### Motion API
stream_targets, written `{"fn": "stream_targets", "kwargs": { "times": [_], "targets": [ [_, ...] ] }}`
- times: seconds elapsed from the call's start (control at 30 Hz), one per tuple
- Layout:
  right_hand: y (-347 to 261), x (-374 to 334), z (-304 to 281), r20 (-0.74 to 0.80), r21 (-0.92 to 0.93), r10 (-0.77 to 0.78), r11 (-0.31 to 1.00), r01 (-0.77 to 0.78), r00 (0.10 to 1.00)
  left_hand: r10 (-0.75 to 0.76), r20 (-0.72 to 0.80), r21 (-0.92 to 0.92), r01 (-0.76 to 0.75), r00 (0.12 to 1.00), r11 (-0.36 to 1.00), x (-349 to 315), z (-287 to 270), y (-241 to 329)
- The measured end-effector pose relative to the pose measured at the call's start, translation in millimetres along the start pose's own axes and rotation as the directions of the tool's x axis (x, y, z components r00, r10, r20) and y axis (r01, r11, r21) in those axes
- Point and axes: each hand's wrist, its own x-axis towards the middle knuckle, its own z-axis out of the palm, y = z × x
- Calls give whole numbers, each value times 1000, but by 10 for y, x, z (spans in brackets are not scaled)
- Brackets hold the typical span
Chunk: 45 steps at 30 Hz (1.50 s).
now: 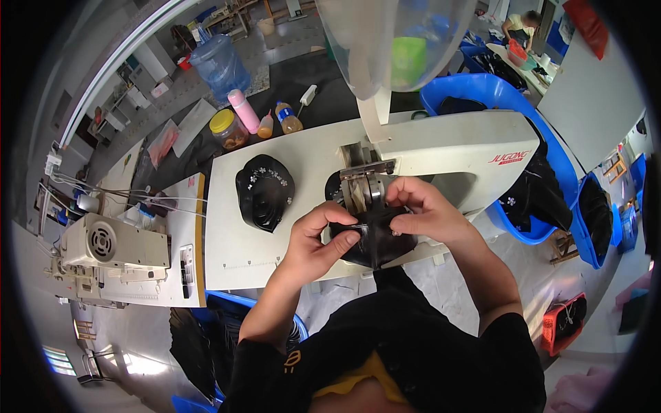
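Note:
A glossy black piece (387,249), which looks like a shoe upper with small pale flowers, lies under the head (361,189) of a white sewing machine. At its left, my left hand (310,246) pinches it between thumb and forefinger. My right hand (432,212) grips the piece on the other side, close to the machine's foot, with thumb and finger bent around its edge. The needle point is hidden. Another black upper (265,196) with a band of white flowers rests on the white table (237,251), left of the machine.
The machine's arm (454,141) reaches across to the right. Blue tubs (441,86) with black pieces stand at right. At the back are a pink flask (244,111), a yellow-lidded jar (227,129) and bottles. A second sewing machine (117,241) is at left. A person (520,31) works far right.

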Motion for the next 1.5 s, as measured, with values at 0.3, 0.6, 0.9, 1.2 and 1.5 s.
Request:
{"fn": "stream_targets", "kwargs": {
  "times": [0.3,0.6,0.9,1.2,1.5],
  "targets": [
    [260,138,-264,-108,342,-4,939,41,994,-31,-199,-226,-15,979,974,126,120,-78],
    [598,455,-316,-343,498,-101,823,272,934,-231,-312,-484,55,922,873,447,-9,-301],
    [763,1252,-669,-246,406,-316,825,393,916,-393,-103,121,404,914,907,1194,-557,-307],
    [571,1392,-777,-96,173,-317,928,329,944,155,138,761,-205,978,615,748,-1010,210],
    [1245,190,-569,-384,-64,113,987,-148,916,-432,-216,975,213,876,-56,-1250,-1381,-1800]
  ]
}}
